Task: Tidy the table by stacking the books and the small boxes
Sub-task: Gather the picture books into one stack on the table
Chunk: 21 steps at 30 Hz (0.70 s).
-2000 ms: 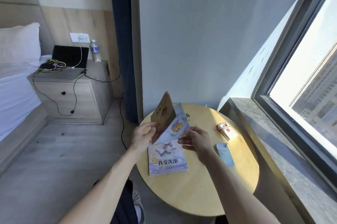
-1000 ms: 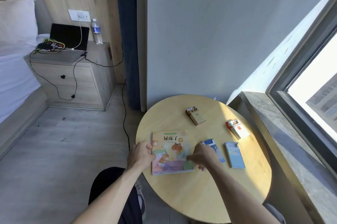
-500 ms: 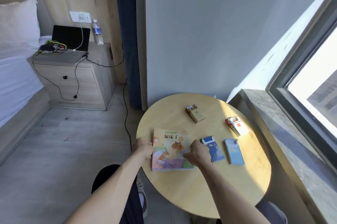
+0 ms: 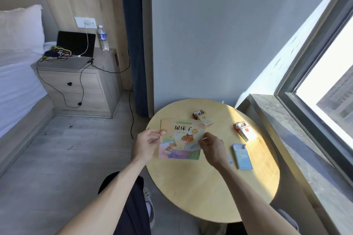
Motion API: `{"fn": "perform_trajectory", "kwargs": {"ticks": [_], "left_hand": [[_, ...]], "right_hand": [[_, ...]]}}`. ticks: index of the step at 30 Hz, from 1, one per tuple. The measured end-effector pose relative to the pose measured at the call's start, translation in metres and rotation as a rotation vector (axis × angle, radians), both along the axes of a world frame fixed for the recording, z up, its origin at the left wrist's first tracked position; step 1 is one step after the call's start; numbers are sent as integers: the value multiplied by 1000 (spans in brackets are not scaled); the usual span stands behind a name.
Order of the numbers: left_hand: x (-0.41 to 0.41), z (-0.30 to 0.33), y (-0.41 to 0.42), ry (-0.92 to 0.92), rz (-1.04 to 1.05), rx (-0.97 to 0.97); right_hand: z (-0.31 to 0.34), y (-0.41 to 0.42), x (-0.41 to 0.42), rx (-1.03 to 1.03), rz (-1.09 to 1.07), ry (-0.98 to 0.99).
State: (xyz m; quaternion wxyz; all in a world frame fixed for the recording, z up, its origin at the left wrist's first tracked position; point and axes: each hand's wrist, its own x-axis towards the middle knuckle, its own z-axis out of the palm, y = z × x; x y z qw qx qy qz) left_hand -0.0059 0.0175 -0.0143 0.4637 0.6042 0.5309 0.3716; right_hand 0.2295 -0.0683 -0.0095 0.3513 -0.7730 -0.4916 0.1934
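The stack of thin picture books (image 4: 181,139), orange animals on the top cover, is lifted a little above the round wooden table (image 4: 200,192). My left hand (image 4: 146,144) grips its left edge and my right hand (image 4: 212,147) grips its right edge. Three small boxes lie in full sight: a brown one (image 4: 202,117) behind the books, a red-and-white one (image 4: 244,131) at the right, a light blue one (image 4: 242,156) nearer me. A dark blue box (image 4: 229,159) is mostly hidden behind my right wrist.
A stone window ledge (image 4: 286,139) runs close along the table's right side. A grey wall stands right behind the table. On the left are a bed and a nightstand (image 4: 80,85) with a laptop, a water bottle and trailing cables.
The books lay flat on the table with my hands at their edges; now both hands have raised the stack and tilted it up. The small boxes have not moved.
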Motion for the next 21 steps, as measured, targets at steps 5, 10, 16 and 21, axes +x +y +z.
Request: {"fn": "perform_trajectory", "kwargs": {"ticks": [5,10,16,21], "left_hand": [[3,0,-13,262,73,168],[2,-3,-15,270,76,164],[-1,-13,-16,305,33,157],[-6,-20,-14,313,-5,141]], "right_hand": [[-16,-14,-13,18,-20,-31],[-19,-16,-13,10,-22,-55],[-22,-17,-15,-30,-2,-57],[-38,-17,-9,-74,13,-37]]}}
